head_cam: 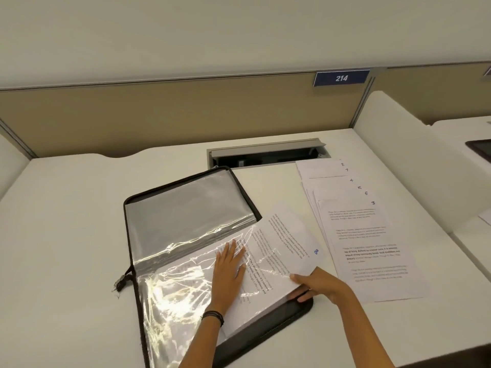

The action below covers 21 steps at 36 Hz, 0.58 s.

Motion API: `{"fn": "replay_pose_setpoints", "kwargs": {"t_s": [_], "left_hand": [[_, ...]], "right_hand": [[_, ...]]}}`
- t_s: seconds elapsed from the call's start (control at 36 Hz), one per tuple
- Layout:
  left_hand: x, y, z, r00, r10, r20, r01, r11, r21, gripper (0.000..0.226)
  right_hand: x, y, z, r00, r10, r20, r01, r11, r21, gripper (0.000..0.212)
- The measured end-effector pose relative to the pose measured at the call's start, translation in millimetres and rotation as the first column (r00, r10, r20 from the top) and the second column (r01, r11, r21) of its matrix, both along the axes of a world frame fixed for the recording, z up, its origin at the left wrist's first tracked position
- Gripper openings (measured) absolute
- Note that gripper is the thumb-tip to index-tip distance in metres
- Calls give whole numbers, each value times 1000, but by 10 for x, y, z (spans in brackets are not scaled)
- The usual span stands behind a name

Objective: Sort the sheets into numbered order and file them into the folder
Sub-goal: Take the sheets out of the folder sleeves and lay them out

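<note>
The sheet marked 8 [291, 236] is partly inserted in a clear sleeve [180, 285] of the open black folder [186, 208]. Its edge is pinched by the right hand [317, 285]; the sleeve is pressed by the left hand [229, 272], fingers flat. Fanned sheets [372, 248] alongside are numbered 2, 7, 4, 5, 6, 3. A plate [341, 78] is marked 214.

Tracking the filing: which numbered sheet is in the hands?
The sheet marked 8, partly under the folder's clear sleeve, held by the right hand; the other sheets lie fanned on the desk.
</note>
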State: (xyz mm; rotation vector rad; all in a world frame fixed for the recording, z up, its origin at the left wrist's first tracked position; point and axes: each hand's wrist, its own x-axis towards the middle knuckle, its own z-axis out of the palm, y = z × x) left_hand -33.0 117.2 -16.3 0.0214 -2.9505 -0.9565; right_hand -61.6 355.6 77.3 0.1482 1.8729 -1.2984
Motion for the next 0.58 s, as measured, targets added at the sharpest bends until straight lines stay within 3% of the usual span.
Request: {"fn": "replay_pose_setpoints", "kwargs": {"t_s": [0.19,0.44,0.58], "left_hand": [[-10,11,-5,1000,5,-8,-5,1000,9,75],[5,15,17,1000,-6,12,6,1000,-9,77],[-10,5,-5,999,-9,32,10,999,-39,82]], "right_hand": [[-25,-21,22,997,-33,-65,31,999,-33,28],[-134,12,41,969,-215,-118,214,977,-21,24],[-228,55,41,905,-366,-215,359,930,-72,22]]}}
